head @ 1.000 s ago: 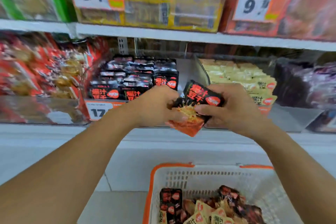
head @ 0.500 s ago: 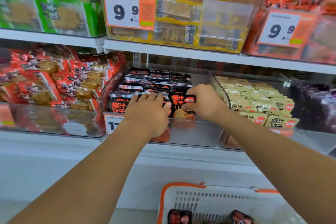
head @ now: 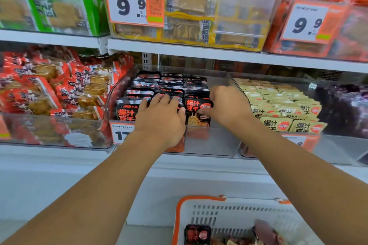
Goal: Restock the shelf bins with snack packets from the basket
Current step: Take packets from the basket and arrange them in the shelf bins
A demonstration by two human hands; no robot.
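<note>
Store shelving carries a clear middle bin [head: 219, 141] nearly full of black packets, where the left hand [head: 161, 119] lies flat on the front rows and the right hand [head: 227, 105] pinches one black packet [head: 198, 113] into place, while the basket [head: 199, 213] below holds more packets to shelve.

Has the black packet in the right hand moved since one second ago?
Yes. The black packet went from in front of the shelf forward into the clear bin, where the right hand holds it.

Both arms extended forward; left hand [head: 159, 117] flat, fingers straight; right hand [head: 227, 105] fingers curled, pinching.
</note>
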